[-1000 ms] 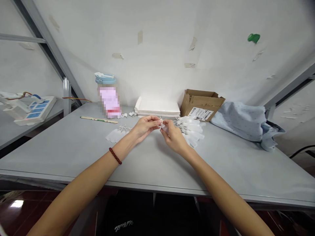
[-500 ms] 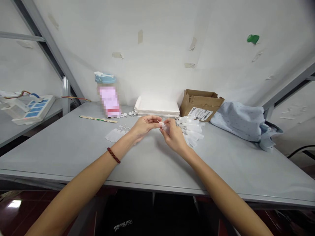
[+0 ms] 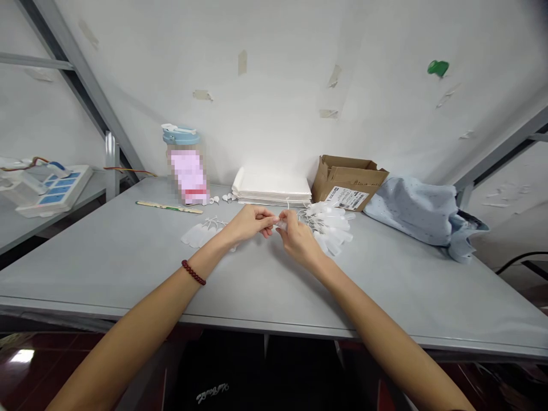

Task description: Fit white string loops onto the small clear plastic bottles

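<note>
My left hand (image 3: 248, 224) and my right hand (image 3: 296, 235) meet over the middle of the grey table (image 3: 128, 257). Both pinch one small white plastic piece (image 3: 278, 220) between their fingertips; a thin white string rises from it. Just right of my right hand lies a bunch of translucent white tags (image 3: 331, 225). A smaller heap of similar white tags (image 3: 201, 233) lies left of my left hand. A dark red bead bracelet (image 3: 193, 273) circles my left wrist.
Behind the hands lie a stack of white sheets (image 3: 272, 185), an open cardboard box (image 3: 349, 182) and a jar with a blue lid (image 3: 186, 165). A wooden stick (image 3: 169, 208) lies at left, light blue cloth (image 3: 422, 211) at right. A device with blue buttons (image 3: 53, 191) sits far left.
Both hands stayed together and drifted slightly away and left; the fingers reworked their pinch on the small white piece. Nothing else on the table moved.
</note>
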Tool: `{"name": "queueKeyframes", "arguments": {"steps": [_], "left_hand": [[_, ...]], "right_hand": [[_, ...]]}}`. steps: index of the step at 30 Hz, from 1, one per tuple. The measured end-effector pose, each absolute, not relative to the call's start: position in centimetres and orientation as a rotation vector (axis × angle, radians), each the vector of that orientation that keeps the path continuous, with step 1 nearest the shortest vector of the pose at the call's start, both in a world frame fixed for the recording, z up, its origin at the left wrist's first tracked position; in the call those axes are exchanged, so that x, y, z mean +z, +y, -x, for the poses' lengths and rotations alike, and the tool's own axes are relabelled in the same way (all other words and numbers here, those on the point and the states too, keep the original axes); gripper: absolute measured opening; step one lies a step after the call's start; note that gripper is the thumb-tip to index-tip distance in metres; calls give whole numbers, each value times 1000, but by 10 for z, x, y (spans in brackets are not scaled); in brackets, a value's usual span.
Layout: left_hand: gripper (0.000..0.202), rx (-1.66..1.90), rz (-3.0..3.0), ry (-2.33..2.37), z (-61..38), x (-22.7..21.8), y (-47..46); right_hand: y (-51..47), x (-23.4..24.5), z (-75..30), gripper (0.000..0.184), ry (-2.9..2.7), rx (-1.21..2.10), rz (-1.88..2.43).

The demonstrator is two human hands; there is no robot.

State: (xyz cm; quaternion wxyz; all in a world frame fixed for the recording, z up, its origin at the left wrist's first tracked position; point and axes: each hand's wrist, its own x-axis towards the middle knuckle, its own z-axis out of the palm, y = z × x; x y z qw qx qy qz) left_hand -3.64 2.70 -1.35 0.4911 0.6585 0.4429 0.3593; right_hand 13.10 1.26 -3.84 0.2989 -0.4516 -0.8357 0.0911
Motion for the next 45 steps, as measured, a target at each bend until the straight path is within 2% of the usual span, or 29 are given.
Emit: {"name": "queueKeyframes", "arguments": {"steps": [4, 10, 19, 25, 31, 39, 45], "left_hand": [[18, 805, -1575, 1042, 37, -16, 28], [30, 714, -1664, 1077, 40, -18, 28], [40, 668, -1777, 1060, 37, -23, 26], [46, 688, -1683, 1048, 35, -20, 24], [51, 667, -1612, 1038, 35, -19, 25], [45, 769, -1769, 988, 37, -16, 26], [24, 783, -1716, 906, 41, -14, 27]], "right_hand": [[14, -41, -131, 23, -2301, 170, 1165], [13, -42, -130, 22, -2366, 74, 1186], [15, -43, -131, 28, -2323, 198, 1127], [13, -41, -130, 34, -2339, 149, 1069], [11, -41, -130, 32, -2377, 116, 1050], [8, -37, -131, 36, -2212, 469, 1057], [7, -28, -133, 35, -2108, 730, 1076]]}}
